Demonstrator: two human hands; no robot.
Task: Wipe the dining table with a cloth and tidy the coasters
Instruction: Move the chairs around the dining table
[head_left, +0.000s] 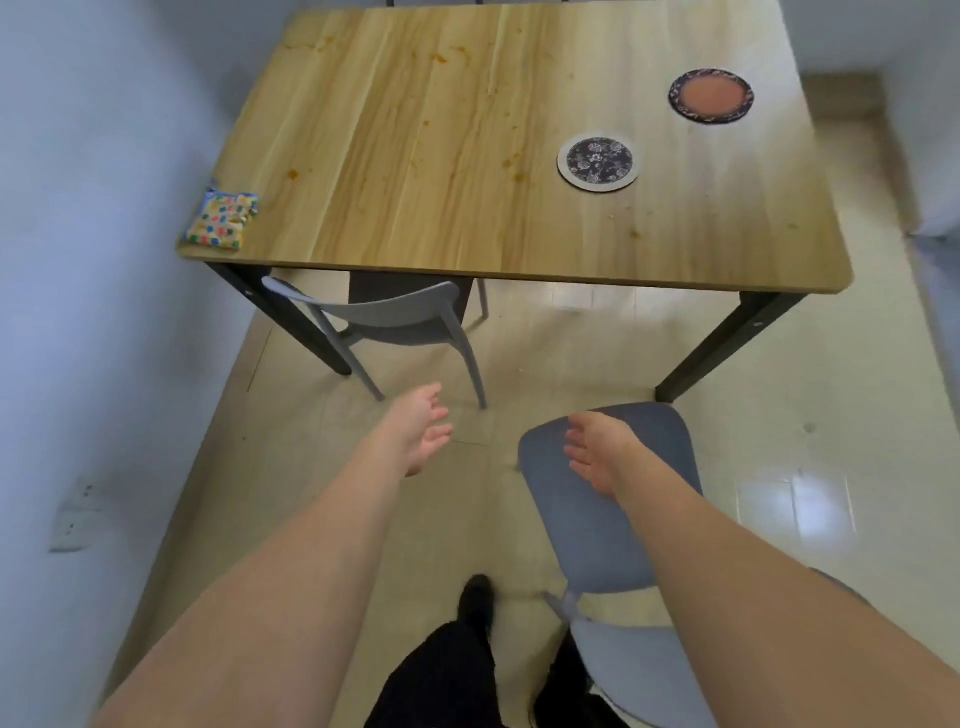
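Both the left hand (423, 428) and right hand (597, 449) are held released, grasping nothing, short of the stained wooden rectangular table (415, 130), where a folded multicoloured patterned cloth (222, 222) and two round coasters, one white-rimmed floral (598, 160) and one dark-rimmed orange (710, 96), are laid.

Both bare forearms reach forward and slightly inward from the bottom corners of the view. The left hand (422, 427) is open, palm turned inward, fingers relaxed and slightly spread, holding nothing. The right hand (597, 451) mirrors it just to its right, palm facing the left hand, fingers loosely extended, also empty.
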